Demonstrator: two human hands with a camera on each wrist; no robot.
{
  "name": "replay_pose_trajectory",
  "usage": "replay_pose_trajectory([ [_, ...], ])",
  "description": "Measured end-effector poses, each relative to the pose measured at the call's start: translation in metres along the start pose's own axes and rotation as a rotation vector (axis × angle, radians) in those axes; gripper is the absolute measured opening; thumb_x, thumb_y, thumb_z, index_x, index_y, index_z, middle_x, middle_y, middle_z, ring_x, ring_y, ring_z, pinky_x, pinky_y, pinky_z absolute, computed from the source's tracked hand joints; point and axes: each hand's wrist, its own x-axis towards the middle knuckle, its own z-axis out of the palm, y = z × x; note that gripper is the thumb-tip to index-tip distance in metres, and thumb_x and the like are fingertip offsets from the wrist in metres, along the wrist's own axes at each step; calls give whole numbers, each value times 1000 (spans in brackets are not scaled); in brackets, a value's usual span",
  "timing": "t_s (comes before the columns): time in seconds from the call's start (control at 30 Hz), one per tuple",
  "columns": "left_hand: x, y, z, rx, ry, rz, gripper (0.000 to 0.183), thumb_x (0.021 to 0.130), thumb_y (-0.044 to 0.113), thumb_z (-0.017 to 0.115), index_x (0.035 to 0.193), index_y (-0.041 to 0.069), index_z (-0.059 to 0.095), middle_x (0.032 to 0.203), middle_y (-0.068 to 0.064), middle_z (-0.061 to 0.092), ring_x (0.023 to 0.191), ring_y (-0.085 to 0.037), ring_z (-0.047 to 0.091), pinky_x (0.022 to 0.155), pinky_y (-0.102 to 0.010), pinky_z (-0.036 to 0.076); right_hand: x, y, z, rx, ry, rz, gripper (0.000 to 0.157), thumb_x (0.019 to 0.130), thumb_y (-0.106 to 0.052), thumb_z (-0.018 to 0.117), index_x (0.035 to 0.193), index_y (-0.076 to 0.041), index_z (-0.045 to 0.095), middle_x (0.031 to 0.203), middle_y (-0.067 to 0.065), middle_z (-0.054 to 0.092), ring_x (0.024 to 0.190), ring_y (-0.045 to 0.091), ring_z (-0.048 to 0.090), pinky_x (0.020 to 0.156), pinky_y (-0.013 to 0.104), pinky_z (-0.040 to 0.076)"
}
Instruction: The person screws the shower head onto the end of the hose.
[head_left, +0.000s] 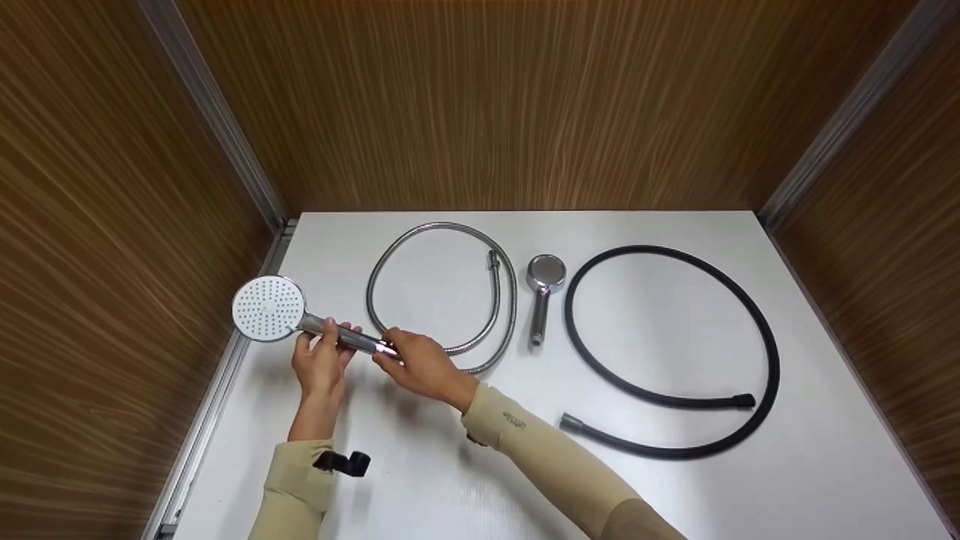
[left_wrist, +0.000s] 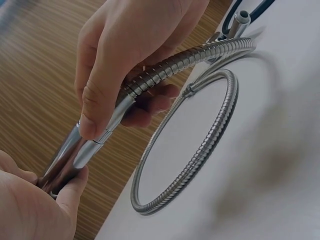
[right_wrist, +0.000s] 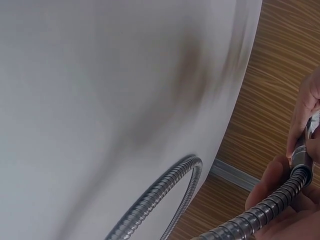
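- Gripping the silver-handled shower head with round white face, the left hand holds it above the white table, toward its left edge.
- Curling round the silver ribbed metal hose end, the right hand meets the handle's base.

Over to the desk now, and just right of centre, a small silver shower head, round end toward the far edge, handle toward the near one. Close by on the right, a black hose in one big loop, black end tucked just inside, grey end pointing toward the left edge. Past the far edge, a wood-grain wall! Near both far corners, metal strips, rising.
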Motion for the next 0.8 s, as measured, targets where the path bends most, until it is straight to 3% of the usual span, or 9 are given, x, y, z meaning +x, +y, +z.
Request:
replay_pose_trajectory([
  [0.23, 2, -2, -1, 0, -9, 9, 17, 108, 16, 58, 119, 7, 50, 108, -11, 60, 93, -18, 74, 100, -37, 67, -1, 1, 1, 3, -14, 21, 31, 105, -32, 68, 121, -7, 60, 85, 2, 69, 69, 7, 50, 55, 18, 38],
  [0.8, 2, -2, -1, 24, -21, 18, 21, 109, 17, 58, 123, 5, 48, 108, -14, 61, 92, -18, 75, 100, -36, 67, 1, 1, 1, 9, -26, 15, 26, 107, -31, 64, 115, -8, 61, 86, 2, 69, 69, 7, 50, 55, 17, 37],
])
